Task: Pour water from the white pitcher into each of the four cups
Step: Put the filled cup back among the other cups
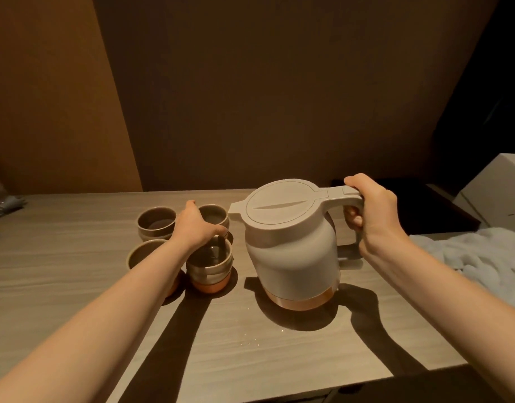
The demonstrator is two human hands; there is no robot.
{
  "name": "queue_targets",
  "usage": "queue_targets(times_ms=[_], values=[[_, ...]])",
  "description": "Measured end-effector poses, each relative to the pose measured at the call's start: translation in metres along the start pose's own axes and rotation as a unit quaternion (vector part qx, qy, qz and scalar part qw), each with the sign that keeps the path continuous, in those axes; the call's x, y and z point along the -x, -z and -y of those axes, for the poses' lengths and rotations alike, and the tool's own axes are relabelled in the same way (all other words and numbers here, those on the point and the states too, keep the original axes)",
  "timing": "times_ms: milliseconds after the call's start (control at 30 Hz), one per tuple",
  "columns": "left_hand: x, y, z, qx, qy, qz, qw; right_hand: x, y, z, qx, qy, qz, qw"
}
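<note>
Centre of frame: my right hand (377,210) has its fingers wrapped around the handle of the white pitcher (294,245), which stands upright on the table (75,286), lid on, spout toward the four cups (180,242) clustered just left. My left hand (196,225) rests over the near right cup (209,267), thumb at its rim, fingers loosely curled. Bare table lies open toward the lower edge; a pale cloth (483,254) crowds the right edge.

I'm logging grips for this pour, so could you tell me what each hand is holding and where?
The right hand grips the white pitcher by its handle. The left hand rests on the near right cup at its rim.
</note>
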State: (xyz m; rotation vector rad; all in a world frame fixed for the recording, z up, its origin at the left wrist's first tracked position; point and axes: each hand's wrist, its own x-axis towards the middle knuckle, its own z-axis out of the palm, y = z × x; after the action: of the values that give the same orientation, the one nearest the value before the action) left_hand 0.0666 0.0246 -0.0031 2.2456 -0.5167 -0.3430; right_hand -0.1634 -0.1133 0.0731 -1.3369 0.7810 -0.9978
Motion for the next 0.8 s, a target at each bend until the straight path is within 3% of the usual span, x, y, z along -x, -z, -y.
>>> queue_targets(times_ms=[400, 800], values=[[-0.033, -0.012, 0.006, -0.039, 0.079, 0.036, 0.995, -0.014, 0.009, -0.007, -0.014, -0.011, 0.004, 1.000], [-0.036, -0.012, 0.006, 0.001, 0.050, 0.007, 0.999, -0.010, 0.003, -0.008, -0.012, -0.016, -0.007, 1.000]])
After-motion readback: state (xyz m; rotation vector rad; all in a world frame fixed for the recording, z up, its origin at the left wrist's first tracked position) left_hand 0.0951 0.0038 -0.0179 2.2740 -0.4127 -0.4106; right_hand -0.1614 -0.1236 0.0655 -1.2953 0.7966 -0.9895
